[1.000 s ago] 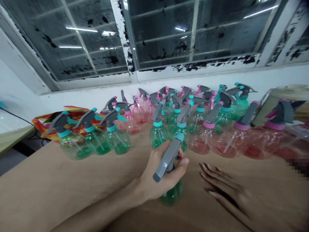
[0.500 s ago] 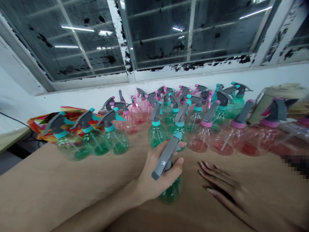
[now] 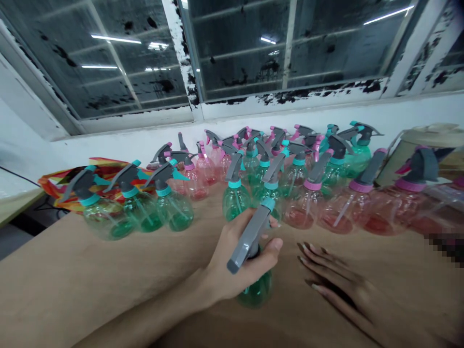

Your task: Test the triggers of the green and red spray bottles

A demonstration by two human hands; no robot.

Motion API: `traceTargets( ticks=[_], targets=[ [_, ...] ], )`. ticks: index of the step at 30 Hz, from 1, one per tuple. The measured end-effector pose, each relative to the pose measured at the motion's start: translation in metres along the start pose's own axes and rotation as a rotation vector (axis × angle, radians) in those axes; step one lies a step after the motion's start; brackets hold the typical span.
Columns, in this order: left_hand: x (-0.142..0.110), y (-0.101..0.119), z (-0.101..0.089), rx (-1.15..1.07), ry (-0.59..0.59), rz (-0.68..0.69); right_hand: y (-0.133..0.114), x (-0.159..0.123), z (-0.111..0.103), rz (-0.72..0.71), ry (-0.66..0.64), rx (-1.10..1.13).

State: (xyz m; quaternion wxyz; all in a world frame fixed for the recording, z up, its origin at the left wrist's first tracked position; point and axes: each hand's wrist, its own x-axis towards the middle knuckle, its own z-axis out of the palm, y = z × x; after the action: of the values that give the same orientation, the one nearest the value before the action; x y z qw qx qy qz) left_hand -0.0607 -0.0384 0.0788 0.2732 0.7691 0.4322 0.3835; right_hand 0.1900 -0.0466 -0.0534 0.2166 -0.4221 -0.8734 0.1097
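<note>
My left hand (image 3: 232, 261) is wrapped around the neck of a green spray bottle (image 3: 259, 290) with a grey trigger head (image 3: 250, 237) and a turquoise nozzle. The bottle is upright on the wooden table, and my hand hides its upper body. My thumb points to the right, a little away from the neck. To the right, my right hand (image 3: 348, 285) lies palm down on the tabletop, fingers stretched out, holding nothing. Just beyond my left hand are a green spray bottle (image 3: 235, 200) and a clear bottle with red liquid (image 3: 300, 217).
Three green spray bottles (image 3: 177, 215) stand at the left before an orange patterned bag (image 3: 105, 166). Many pink and green bottles crowd the back along the wall under the window (image 3: 239, 53). A beige container (image 3: 416, 140) is at the back right of the table (image 3: 90, 280).
My left thumb has lifted slightly outward to the right. The bottle and my right hand remain in place, and the view has shifted only slightly.
</note>
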Motion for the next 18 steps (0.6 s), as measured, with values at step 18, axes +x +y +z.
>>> traceTargets(
  ticks=[18],
  targets=[
    [-0.002,-0.002,0.003,0.062,0.099,-0.009,0.006,-0.005,0.005,-0.027,0.003,-0.025]
  ],
)
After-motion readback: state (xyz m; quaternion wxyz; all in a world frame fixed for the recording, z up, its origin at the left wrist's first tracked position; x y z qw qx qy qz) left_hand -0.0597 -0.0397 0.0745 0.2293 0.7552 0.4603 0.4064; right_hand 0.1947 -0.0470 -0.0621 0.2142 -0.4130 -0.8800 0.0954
